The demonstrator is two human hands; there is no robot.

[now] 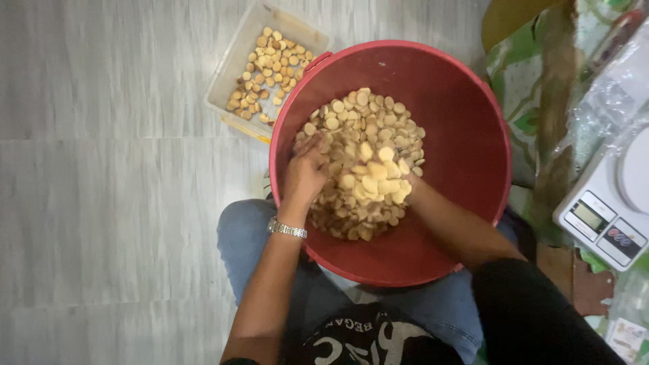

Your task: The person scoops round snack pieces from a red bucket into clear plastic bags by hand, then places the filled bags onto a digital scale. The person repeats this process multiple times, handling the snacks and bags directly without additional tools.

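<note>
- The small round biscuits (362,159) lie heaped in a big red plastic basin (466,135) that rests on the floor against the person's knees
- The left hand (304,172) lies palm down on the left side of the heap, fingers spread and partly sunk among the biscuits, closed on nothing that I can see
- The right hand (405,186) is buried wrist-deep under the heap's right side; how far open it is cannot be told
- The biscuits look light, dry, stiff and crumbly, likely to break if squeezed; best scooped loosely from below with cupped palms
- The basin's high walls contain spills; bare red bottom lies to the right and near side
- A clear plastic tub (233,64) of more biscuits touches the rim at upper left; a white kitchen scale (608,213) sits well apart to the right; open tiled floor (101,203) lies left
</note>
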